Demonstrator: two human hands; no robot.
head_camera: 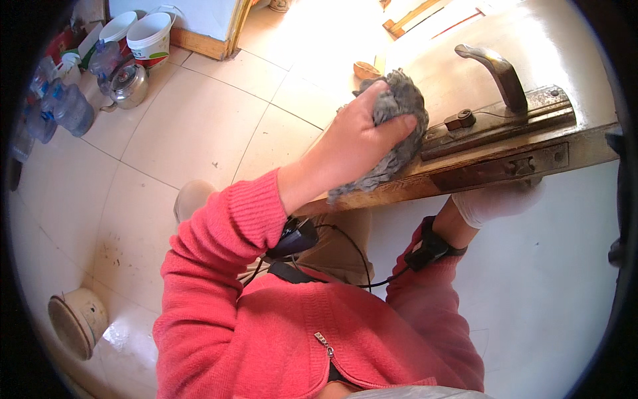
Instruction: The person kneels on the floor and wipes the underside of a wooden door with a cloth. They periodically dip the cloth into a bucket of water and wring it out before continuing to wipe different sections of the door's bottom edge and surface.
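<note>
My left hand [354,134] grips a crumpled grey cloth [401,119], pressed against the near part of the wooden door. The cloth covers part of the door edge [359,197] beside the long metal lock plate [543,107]. Beyond it a curved lever handle [498,75] rises from the plate, with a lock cylinder [466,118] nearby. My right hand [503,199], in a pale glove, is on the door's other side, just under the edge with the latch plate [528,162]. Its fingers are hidden, so its grip cannot be made out.
White buckets [149,37], a metal kettle [129,87] and several large plastic bottles [72,109] stand at the far left. A pale bucket [79,321] is at lower left on the tiled floor [199,119]. Black cables [354,244] run between devices at my wrists.
</note>
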